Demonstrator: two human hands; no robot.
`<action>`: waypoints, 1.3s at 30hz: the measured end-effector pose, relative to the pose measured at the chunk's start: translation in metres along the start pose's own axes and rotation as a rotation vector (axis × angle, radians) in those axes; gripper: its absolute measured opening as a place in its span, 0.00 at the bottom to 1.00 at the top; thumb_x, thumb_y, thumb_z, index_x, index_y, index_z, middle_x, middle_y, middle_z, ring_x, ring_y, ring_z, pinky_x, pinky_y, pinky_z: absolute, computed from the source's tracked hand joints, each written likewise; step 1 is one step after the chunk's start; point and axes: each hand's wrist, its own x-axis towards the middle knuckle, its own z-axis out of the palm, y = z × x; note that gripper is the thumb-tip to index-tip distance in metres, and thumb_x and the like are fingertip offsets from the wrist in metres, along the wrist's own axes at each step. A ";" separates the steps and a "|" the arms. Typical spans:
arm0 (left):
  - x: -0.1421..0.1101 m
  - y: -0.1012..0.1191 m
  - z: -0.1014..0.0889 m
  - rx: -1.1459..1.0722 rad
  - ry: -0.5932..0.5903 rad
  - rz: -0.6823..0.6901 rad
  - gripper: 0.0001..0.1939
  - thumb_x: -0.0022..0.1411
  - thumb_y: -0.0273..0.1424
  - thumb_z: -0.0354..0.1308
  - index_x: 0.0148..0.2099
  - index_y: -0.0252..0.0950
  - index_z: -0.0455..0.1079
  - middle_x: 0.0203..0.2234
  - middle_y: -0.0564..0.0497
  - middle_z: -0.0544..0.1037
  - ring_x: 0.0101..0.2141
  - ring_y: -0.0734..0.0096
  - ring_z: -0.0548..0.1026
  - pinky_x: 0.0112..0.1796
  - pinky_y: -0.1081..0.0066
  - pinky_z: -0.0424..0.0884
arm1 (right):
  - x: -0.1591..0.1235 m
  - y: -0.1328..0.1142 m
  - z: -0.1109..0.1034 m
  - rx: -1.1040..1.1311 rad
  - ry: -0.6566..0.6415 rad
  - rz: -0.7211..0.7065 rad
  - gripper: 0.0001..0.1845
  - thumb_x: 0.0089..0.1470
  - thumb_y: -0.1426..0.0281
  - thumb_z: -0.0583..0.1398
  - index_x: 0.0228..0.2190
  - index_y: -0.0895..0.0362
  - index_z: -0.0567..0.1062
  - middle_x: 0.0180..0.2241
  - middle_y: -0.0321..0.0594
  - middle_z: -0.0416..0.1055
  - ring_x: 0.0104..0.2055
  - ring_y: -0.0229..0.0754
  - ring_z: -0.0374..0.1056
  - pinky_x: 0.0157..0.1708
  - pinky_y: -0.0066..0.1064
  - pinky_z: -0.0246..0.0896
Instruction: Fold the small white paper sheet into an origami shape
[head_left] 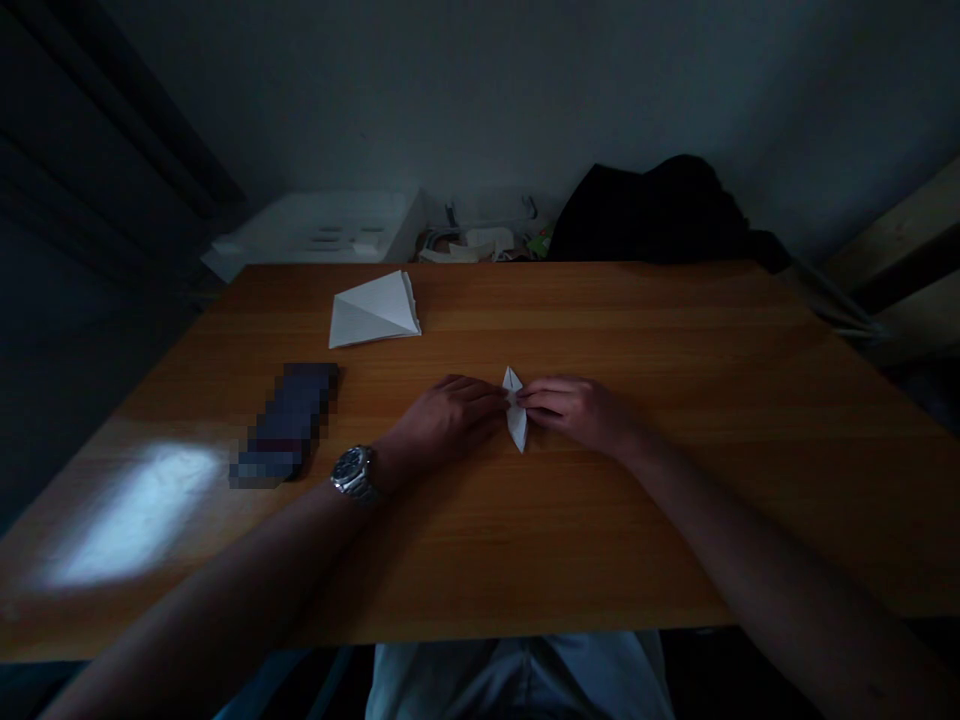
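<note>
A small white folded paper [517, 425], narrow and pointed at both ends, lies on the wooden table [525, 540]. From its left side my left hand [454, 415] reaches in, a wristwatch on that wrist, with fingertips closed at the paper's edge. Opposite it, my right hand [577, 408] pinches the paper's right side near the middle. Both hands rest low over the tabletop, and the paper's two tips stick out between them. The fingers cover part of its middle.
Farther back on the left lies a folded stack of white paper [379, 310]. A blurred dark flat object [292, 415] sits left of my left hand. Behind the table stand a white plastic bin [330, 225], small odds and ends, and a black cloth-like heap [652, 215].
</note>
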 end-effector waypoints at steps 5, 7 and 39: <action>0.002 0.006 -0.001 0.059 0.014 -0.008 0.13 0.74 0.38 0.54 0.54 0.38 0.72 0.49 0.46 0.80 0.48 0.61 0.78 0.51 0.60 0.70 | 0.001 -0.005 0.002 0.065 0.082 0.016 0.09 0.64 0.72 0.61 0.42 0.54 0.81 0.44 0.42 0.80 0.46 0.43 0.77 0.47 0.37 0.74; 0.004 0.009 -0.001 0.086 0.016 -0.011 0.13 0.74 0.39 0.54 0.53 0.38 0.72 0.47 0.47 0.80 0.46 0.61 0.78 0.49 0.61 0.71 | 0.002 -0.007 0.003 0.081 0.096 0.032 0.08 0.64 0.72 0.61 0.42 0.54 0.81 0.44 0.42 0.80 0.45 0.43 0.77 0.46 0.36 0.74; 0.010 0.003 0.015 -0.218 0.148 -0.179 0.05 0.67 0.28 0.61 0.45 0.36 0.75 0.44 0.45 0.78 0.43 0.64 0.76 0.45 0.64 0.74 | 0.007 -0.001 0.013 0.216 0.088 0.186 0.02 0.61 0.71 0.64 0.36 0.52 0.79 0.42 0.41 0.78 0.46 0.45 0.75 0.49 0.39 0.71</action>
